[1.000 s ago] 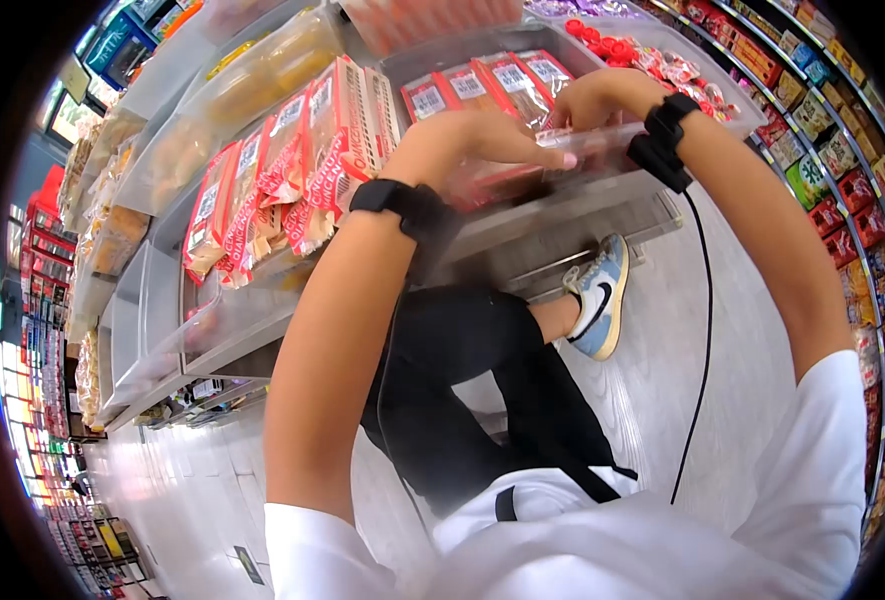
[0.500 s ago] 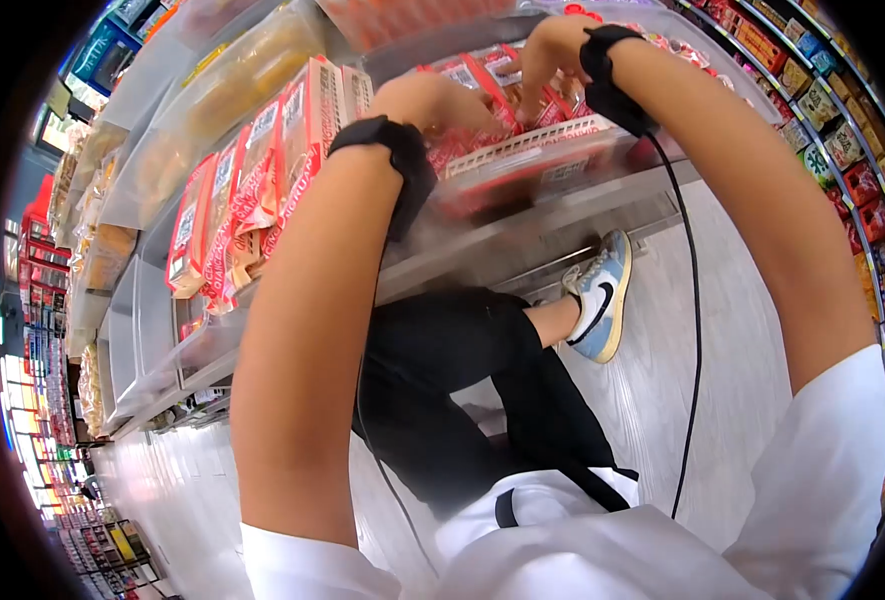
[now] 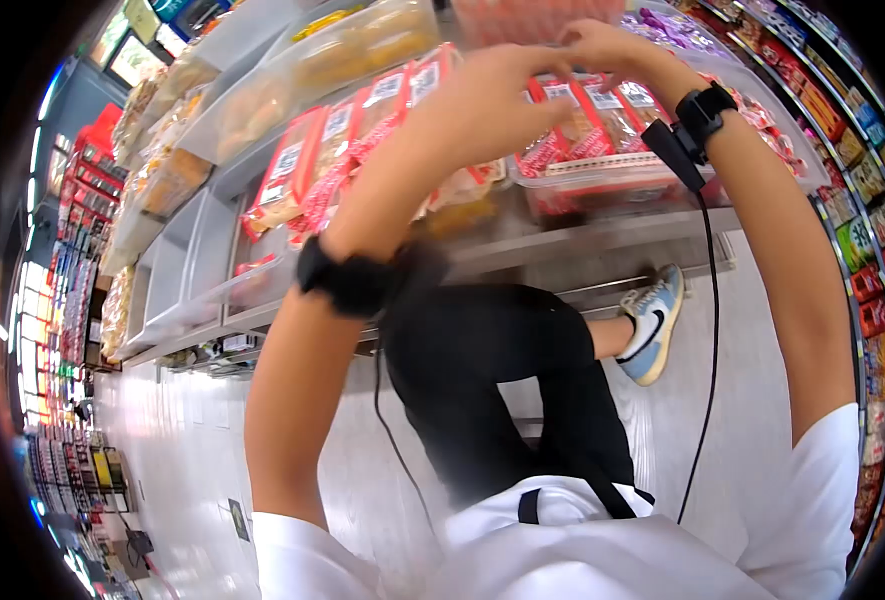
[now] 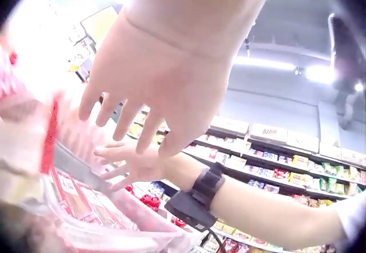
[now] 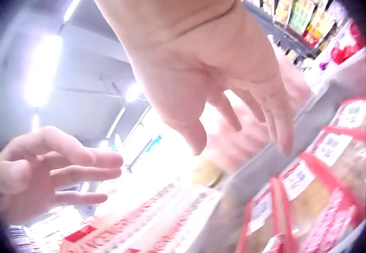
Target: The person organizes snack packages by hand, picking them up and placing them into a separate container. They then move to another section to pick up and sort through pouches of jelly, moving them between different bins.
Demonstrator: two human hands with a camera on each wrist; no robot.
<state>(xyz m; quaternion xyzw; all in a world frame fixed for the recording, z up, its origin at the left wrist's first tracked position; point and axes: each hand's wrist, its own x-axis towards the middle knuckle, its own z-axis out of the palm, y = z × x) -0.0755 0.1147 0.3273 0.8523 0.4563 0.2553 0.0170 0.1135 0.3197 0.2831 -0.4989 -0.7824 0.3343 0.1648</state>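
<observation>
Both hands hang in the air above the bins, holding nothing. The left hand (image 3: 492, 105) passes over the left bin's upright red-and-white packets (image 3: 337, 125); in the left wrist view its fingers (image 4: 127, 116) are spread and relaxed. The right hand (image 3: 617, 50) is over the back of a clear bin (image 3: 622, 185) where red-edged packets (image 3: 587, 125) with white labels stand in a row. In the right wrist view the right hand (image 5: 217, 81) points its loosely bent fingers down beside those packets (image 5: 309, 190), apart from them.
Behind are a bin of pinkish packs (image 3: 532, 20) and one of yellow items (image 3: 362, 50). Red-wrapped sweets (image 3: 772, 130) lie at the right, near stocked shelves (image 3: 852, 190). Empty grey bins (image 3: 177, 260) stand at the left. A bent knee (image 3: 492, 325) is below the rack.
Both hands have come up out of the middle bin, where they were among the packets. The left hand has risen above the bins and the view has shifted left.
</observation>
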